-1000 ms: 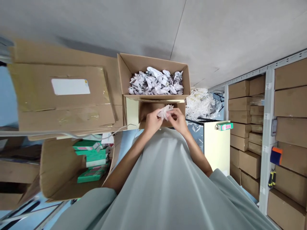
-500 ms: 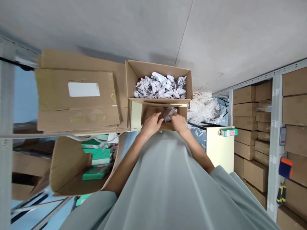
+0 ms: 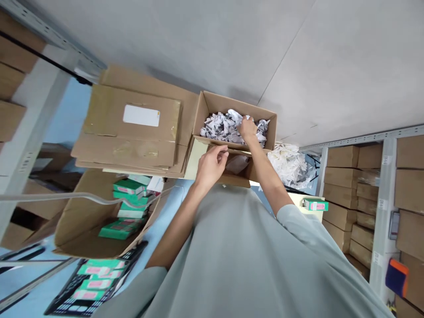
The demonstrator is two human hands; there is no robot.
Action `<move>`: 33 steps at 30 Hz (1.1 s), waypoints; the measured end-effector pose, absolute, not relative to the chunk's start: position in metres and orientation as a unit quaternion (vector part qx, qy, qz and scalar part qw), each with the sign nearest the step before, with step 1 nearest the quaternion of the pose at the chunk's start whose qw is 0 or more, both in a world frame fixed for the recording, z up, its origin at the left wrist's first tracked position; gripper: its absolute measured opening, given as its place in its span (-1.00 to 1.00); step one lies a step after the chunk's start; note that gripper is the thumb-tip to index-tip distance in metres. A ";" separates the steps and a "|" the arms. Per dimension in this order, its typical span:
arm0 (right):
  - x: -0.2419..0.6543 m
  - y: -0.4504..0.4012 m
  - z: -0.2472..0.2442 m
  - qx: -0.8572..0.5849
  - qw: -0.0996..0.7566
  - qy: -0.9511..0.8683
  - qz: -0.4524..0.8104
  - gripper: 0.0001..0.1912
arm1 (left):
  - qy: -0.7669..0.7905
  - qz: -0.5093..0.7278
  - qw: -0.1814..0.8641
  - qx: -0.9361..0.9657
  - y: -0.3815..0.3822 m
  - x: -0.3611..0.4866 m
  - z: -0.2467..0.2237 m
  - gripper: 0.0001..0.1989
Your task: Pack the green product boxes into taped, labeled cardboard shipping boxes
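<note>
An upright open carton (image 3: 234,98) holds crumpled printed paper (image 3: 220,127). My right hand (image 3: 247,128) reaches into it, fingers bent down on the paper; whether they grip a piece is hidden. In front of that carton stands a smaller open box (image 3: 234,180) with a pale crumpled sheet (image 3: 237,163) inside. My left hand (image 3: 212,164) is raised over the left side of the small box, its thumb and fingers curled but apart, with nothing visible between them.
Flattened cartons (image 3: 135,141) are stacked at the left. Below them a large open carton (image 3: 89,221) holds green boxes (image 3: 121,229). Shredded paper (image 3: 288,163) is heaped at the right, near a single green box (image 3: 316,204). Shelves of cartons (image 3: 341,176) stand far right.
My right hand has moved from the small box up into the paper-filled carton. My left hand has lifted off the small box's contents. The view has tilted and shifted.
</note>
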State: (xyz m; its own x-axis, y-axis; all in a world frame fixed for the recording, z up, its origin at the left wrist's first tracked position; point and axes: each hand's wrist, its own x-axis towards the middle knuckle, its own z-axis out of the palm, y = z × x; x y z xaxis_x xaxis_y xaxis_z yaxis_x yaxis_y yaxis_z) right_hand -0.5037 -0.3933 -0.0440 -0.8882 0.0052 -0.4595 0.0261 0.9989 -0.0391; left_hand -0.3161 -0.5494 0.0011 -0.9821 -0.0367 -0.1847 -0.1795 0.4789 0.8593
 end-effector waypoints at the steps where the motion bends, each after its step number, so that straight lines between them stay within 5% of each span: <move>1: -0.508 -0.393 -0.049 0.007 0.239 0.971 -0.018 -0.56 | 0.853 0.512 0.068 -0.071 -0.552 -0.313 0.000 -0.66; 6: -0.492 -0.383 -0.033 -0.004 0.183 0.981 -0.062 -0.58 | 0.831 0.540 0.041 -0.122 -0.566 -0.300 -0.008 -0.66; 10: -0.429 -0.361 0.007 -0.010 0.086 0.965 -0.246 -0.67 | 0.808 0.576 0.009 -0.127 -0.571 -0.292 -0.003 -0.52; 14: -0.350 -0.344 0.021 -0.028 0.155 0.849 -0.504 -0.61 | 0.789 0.612 0.035 -0.037 -0.567 -0.285 0.007 -0.34; 18: -0.298 -0.345 0.005 0.028 0.228 0.758 -0.610 -0.47 | 0.763 0.632 0.140 0.003 -0.562 -0.275 -0.002 -0.32; 24: -0.281 -0.358 -0.024 0.014 0.190 0.822 -0.536 -0.72 | 0.794 0.569 0.213 -0.035 -0.564 -0.267 -0.038 -0.55; 27: -0.286 -0.367 -0.038 0.009 0.242 0.874 -0.421 -0.86 | 0.860 0.471 0.191 -0.039 -0.565 -0.276 -0.054 -0.67; 33: -0.298 -0.362 -0.040 -0.004 0.305 0.912 -0.274 -0.83 | 0.910 0.377 0.171 -0.008 -0.566 -0.294 -0.067 -0.49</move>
State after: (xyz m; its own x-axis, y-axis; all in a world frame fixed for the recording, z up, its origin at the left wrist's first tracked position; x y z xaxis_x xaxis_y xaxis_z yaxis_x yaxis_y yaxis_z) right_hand -0.2976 -0.3623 -0.0395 -0.8140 -0.1738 -0.5543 0.1610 0.8494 -0.5027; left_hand -0.2936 -0.5658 -0.0669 -0.9414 0.1141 -0.3175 -0.1436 0.7161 0.6831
